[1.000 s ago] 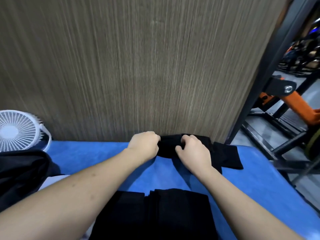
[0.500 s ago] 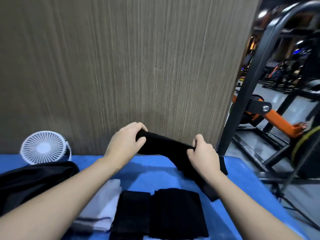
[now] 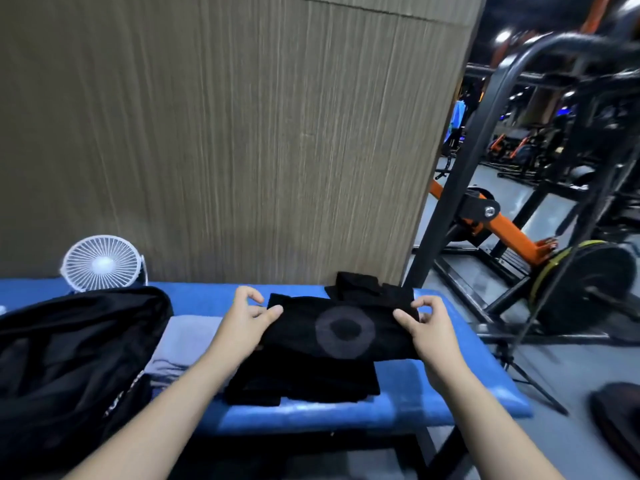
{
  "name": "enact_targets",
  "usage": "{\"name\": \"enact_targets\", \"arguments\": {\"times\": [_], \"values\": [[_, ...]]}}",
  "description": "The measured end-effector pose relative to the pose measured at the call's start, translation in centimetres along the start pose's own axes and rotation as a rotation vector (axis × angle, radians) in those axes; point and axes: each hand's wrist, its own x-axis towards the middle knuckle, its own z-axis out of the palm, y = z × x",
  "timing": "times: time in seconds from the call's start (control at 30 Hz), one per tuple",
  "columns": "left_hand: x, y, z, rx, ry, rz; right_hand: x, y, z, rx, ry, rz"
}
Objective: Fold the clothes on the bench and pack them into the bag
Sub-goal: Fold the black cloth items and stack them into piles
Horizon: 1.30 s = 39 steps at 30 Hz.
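Already, a fair part seems done: on the padded blue bench (image 3: 450, 407) the open black fabric bag (image 3: 69, 358) sits at the left, unpacked as far as can be seen, beside a folded pale grey cloth (image 3: 183, 341) and a folded black stack (image 3: 304, 379). Above that stack, a folded black garment with a grey ring print (image 3: 343, 330) is pinched at its ends by the left hand (image 3: 246, 320) and right hand (image 3: 429, 327). One crumpled black piece (image 3: 363, 287) is left behind.

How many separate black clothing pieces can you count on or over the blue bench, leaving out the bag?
3. One with a grey ring print held between both hands; a folded pile beneath it; one by the wall. The pile may hold more than one garment.
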Motion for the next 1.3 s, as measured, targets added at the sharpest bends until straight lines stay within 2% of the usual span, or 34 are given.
{"name": "enact_targets", "arguments": {"times": [0.1, 0.23, 0.4, 0.57, 0.7, 0.9, 1.03, 1.17, 1.3], "values": [[-0.3, -1.2, 0.6, -0.085, -0.063, -0.035, -0.4, 0.5, -0.7, 0.125, -0.035, 0.108], [-0.6, -2.2, 1.8, -0.100, -0.179, -0.004, 0.4, 2.1, -1.1, 0.099, -0.023, 0.136], [-0.8, -3.1, 4.3, -0.022, -0.223, -0.044, 1.4, 3.7, -1.6, 0.044, 0.035, 0.123], [-1.2, -2.9, 5.3, 0.035, -0.262, -0.011, 2.4, 3.8, -0.9, -0.050, 0.024, 0.065], [-1.2, -3.1, 5.5, 0.039, -0.247, 0.008, 1.6, 2.8, -0.1, -0.007, -0.001, -0.003], [-1.2, -3.1, 6.1, -0.014, -0.227, -0.023, -1.4, 0.3, 3.9, 0.064, -0.159, -0.183], [-1.3, -3.0, 6.3, -0.053, -0.213, -0.021, -2.4, -0.1, 7.7, -0.060, -0.257, -0.297], [-1.0, -3.3, 6.2, -0.040, -0.202, -0.055, -2.6, 0.8, 10.6, -0.191, -0.360, -0.278], [-1.0, -3.2, 5.6, -0.046, -0.196, -0.093, -2.7, 0.9, 11.4, -0.137, -0.483, -0.176]]}}
